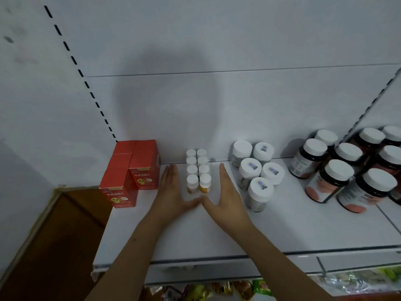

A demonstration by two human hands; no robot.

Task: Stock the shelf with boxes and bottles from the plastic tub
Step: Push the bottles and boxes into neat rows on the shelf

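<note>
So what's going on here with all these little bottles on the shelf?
A person is stocking a white shelf. Both hands are open and flat on it, the left hand and right hand framing a double row of small white-capped bottles, thumbs meeting in front, apparently to square them up. Red boxes stand to the left; larger white-capped bottles and dark jars fill the right.

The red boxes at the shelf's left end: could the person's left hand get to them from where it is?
Probably yes. The left hand lies flat and open on the shelf, just right of the red boxes, with only bare shelf between them. The small bottles stand on its other side, out of the way.
</note>
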